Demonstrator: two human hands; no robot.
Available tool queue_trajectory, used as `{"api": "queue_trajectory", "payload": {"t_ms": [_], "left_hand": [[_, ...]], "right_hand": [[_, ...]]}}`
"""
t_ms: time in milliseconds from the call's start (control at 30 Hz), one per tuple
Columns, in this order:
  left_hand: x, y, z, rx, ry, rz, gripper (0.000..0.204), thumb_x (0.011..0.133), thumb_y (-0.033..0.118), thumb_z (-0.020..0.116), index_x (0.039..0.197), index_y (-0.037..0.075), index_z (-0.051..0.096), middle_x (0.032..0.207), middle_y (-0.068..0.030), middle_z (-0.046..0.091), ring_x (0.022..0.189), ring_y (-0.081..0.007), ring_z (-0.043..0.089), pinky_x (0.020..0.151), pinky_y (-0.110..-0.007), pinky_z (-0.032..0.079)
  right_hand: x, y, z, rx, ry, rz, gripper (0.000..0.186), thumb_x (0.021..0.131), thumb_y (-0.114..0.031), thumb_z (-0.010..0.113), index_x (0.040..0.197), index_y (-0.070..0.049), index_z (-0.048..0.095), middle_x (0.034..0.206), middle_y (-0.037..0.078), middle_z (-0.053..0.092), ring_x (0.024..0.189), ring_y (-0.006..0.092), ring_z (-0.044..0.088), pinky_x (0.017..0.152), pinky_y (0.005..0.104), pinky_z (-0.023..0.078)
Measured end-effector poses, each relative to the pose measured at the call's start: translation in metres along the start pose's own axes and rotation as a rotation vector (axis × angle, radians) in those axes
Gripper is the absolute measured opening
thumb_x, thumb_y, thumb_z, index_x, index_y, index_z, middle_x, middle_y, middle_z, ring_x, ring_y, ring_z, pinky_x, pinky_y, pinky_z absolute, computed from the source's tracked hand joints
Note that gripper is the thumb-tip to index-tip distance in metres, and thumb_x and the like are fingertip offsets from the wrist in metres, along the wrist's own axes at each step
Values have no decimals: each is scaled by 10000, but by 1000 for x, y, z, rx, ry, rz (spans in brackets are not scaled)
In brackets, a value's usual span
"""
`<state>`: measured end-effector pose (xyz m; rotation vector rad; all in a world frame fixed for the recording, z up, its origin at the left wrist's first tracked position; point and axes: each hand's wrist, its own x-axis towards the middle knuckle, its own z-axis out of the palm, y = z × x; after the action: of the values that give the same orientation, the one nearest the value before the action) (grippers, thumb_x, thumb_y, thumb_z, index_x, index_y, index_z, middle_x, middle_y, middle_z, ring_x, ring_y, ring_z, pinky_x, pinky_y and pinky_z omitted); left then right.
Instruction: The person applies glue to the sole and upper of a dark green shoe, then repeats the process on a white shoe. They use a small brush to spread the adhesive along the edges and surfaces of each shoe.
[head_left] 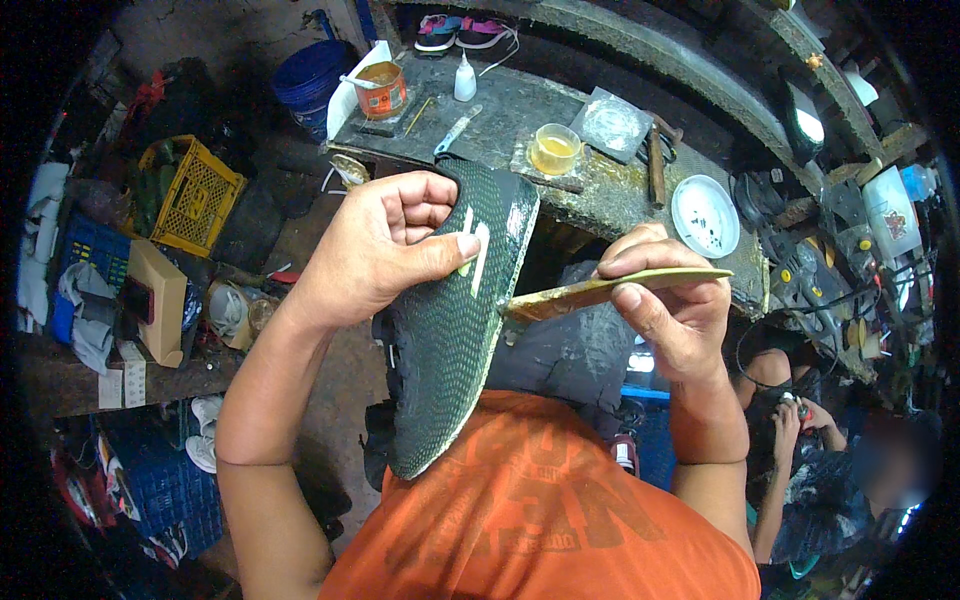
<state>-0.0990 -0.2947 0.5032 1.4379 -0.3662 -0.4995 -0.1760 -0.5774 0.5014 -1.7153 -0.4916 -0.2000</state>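
Observation:
A dark green knit shoe upper (445,330) with a pale edge line hangs tilted in front of my orange shirt, toe end toward me. My left hand (385,235) is closed on its heel end, the thumb pressed on a light stripe on the side and the other fingers curled at the opening. Pinched between the thumb and fingers of my right hand (680,310) is a flat, yellowish glue-stained stick (610,287). Its darker end meets the shoe's lower edge. Whether that tip has bristles is too small to tell.
Ahead, the workbench (440,140) bears a glue tin (382,92), white squeeze bottle (465,80), cup of yellow liquid (556,150), hammer (657,170) and round white dish (705,217). A yellow crate (190,190) stands left. A co-worker (820,490) sits at the right.

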Motion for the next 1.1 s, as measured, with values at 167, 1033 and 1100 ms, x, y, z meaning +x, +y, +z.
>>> {"api": "queue_trajectory", "payload": {"t_ms": [167, 1033, 1100], "left_hand": [[2, -1, -2, -38, 19, -7, 340, 864, 95, 795, 1141, -25, 639, 1031, -65, 715, 884, -84, 683, 814, -237, 570], [-4, 11, 10, -82, 79, 100, 401, 869, 72, 775, 1202, -60, 594, 1090, -119, 710, 924, -114, 694, 855, -256, 575], [-6, 12, 13, -71, 73, 123, 415, 860, 81, 787, 1198, -62, 594, 1086, -116, 708, 921, -110, 691, 844, -251, 576]], "right_hand": [[-3, 3, 0, 146, -33, 16, 226, 867, -149, 769, 1027, 6, 739, 967, 105, 712, 929, 201, 627, 846, 337, 480], [-3, -16, 4, -69, 226, -252, 224, 935, -137, 716, 1082, 30, 692, 984, 135, 634, 946, 225, 573, 840, 325, 468], [6, -15, 1, -131, 193, -266, 211, 948, -128, 700, 1084, 32, 695, 1007, 120, 633, 960, 219, 572, 859, 320, 461]]}}
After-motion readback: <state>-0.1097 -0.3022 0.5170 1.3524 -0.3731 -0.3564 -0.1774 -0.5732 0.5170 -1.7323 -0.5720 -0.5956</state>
